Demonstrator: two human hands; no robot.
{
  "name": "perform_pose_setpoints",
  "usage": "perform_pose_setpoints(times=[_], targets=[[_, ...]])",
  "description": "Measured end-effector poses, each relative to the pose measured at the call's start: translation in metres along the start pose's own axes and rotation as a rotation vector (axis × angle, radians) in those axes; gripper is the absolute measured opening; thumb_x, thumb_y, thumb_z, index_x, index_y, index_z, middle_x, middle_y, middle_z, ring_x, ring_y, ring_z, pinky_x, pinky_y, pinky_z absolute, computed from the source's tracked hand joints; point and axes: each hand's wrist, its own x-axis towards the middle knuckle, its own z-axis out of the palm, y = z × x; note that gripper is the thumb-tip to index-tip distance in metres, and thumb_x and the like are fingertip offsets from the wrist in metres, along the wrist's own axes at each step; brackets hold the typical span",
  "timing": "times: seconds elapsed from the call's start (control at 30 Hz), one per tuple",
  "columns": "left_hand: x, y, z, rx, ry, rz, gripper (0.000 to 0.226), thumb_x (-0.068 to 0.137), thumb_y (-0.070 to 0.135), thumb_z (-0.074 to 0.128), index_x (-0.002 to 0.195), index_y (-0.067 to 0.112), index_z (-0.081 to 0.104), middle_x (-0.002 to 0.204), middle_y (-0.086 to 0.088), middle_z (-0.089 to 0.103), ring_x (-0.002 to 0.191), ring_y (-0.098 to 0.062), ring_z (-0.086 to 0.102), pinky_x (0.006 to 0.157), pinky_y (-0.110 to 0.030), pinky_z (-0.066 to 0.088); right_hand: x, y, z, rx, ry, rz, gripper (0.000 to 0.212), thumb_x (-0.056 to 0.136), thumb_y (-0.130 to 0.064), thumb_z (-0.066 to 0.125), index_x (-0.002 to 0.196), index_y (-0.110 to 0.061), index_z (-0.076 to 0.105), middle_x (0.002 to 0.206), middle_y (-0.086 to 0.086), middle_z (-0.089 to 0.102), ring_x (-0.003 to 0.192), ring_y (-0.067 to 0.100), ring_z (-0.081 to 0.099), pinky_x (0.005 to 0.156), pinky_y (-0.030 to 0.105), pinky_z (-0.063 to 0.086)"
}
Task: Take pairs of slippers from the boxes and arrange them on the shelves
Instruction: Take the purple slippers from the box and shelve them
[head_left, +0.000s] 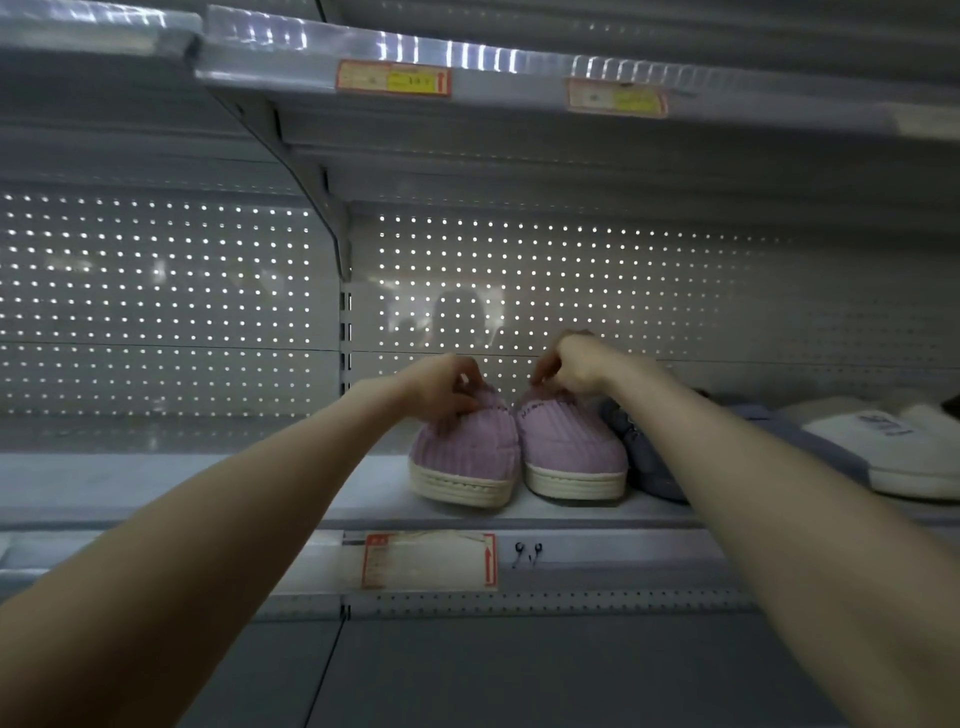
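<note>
- I look at a grey metal shelf that runs across the whole view, with its front edge towards me.
- Behind it stands a grey perforated back panel, with light showing through the holes.
- A second grey metal shelf hangs above, and I see two red-and-yellow price labels on its front edge.
- A white fabric slipper with a dark printed mark lies at the right end of the lower shelf.
- A grey-blue fabric slipper lies between the white one and the lilac pair, partly hidden behind the right forearm.
- The pair of lilac ribbed slippers with cream soles stands side by side near the shelf's front edge, about midway along it. The toes point at me and the inner sides touch.
- The left hand has its fingers curled over the top of the left lilac slipper and pinches the fabric there.
- The right hand pinches the top of the right lilac slipper in the same way, with bent fingers.
- A pale price label with a red border sits on the lower shelf's front edge, just under the lilac pair.
</note>
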Motion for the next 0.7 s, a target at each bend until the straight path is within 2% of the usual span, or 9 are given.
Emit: perform_pose_setpoints(times=[0.1,0.2,0.27,0.47,0.63,0.7], targets=[[-0.004,0.005,-0.013,0.018,-0.027,-0.015,0.046,0.086,0.025,0.064,0.128,0.012,0.052,0.123,-0.011,0.058,0.111,-0.025,0.057,0.094,-0.031,0.044,-0.005,-0.005,-0.010,-0.007,-0.017,-0.016,0.026,0.082,-0.012,0.070,0.108,-0.014,0.069,0.116,0.006,0.064,0.105,0.019,0.060,0.081,0.022,0.044],[-0.012,0.013,-0.032,0.023,-0.049,-0.025,0.054,0.084,0.029,0.067,0.132,0.012,0.048,0.127,-0.011,0.056,0.114,-0.026,0.056,0.098,-0.033,0.044,-0.012,-0.014,-0.025,-0.031,-0.040,-0.027,0.038,0.078,-0.015,0.076,0.114,-0.012,0.066,0.116,0.006,0.064,0.106,0.021,0.059,0.088,0.028,0.047],[-0.020,0.019,-0.047,0.050,-0.058,-0.024,0.057,0.083,0.029,0.068,0.133,0.011,0.048,0.128,-0.010,0.057,0.116,-0.025,0.055,0.101,-0.033,0.043,-0.019,-0.024,-0.036,-0.039,-0.070,-0.035,0.039,0.077,-0.016,0.077,0.114,-0.012,0.065,0.115,0.006,0.064,0.099,0.021,0.060,0.086,0.030,0.047],[-0.065,0.029,-0.098,0.116,-0.097,-0.037,0.062,0.078,0.036,0.071,0.133,0.016,0.049,0.125,-0.002,0.061,0.112,-0.021,0.057,0.100,-0.033,0.041,-0.051,-0.063,-0.067,-0.052,-0.088,-0.078,0.039,0.075,-0.019,0.079,0.111,-0.015,0.067,0.112,0.004,0.066,0.098,0.021,0.062,0.085,0.028,0.048],[-0.114,0.019,-0.124,0.130,-0.102,-0.031,0.067,0.075,0.039,0.073,0.133,0.016,0.049,0.125,-0.002,0.061,0.112,-0.020,0.057,0.104,-0.039,0.040,-0.081,-0.109,-0.070,-0.078,-0.094,-0.103,0.036,0.073,-0.023,0.081,0.106,-0.018,0.068,0.108,0.006,0.069,0.099,0.022,0.065,0.094,0.039,0.051],[-0.136,0.010,-0.132,0.124,-0.102,-0.022,0.068,0.074,0.040,0.073,0.133,0.016,0.048,0.123,-0.001,0.062,0.110,-0.019,0.058,0.103,-0.037,0.041,-0.091,-0.132,-0.066,-0.093,-0.111,-0.114,0.038,0.073,-0.025,0.080,0.109,-0.020,0.068,0.108,0.004,0.069,0.097,0.020,0.065,0.092,0.036,0.052]])
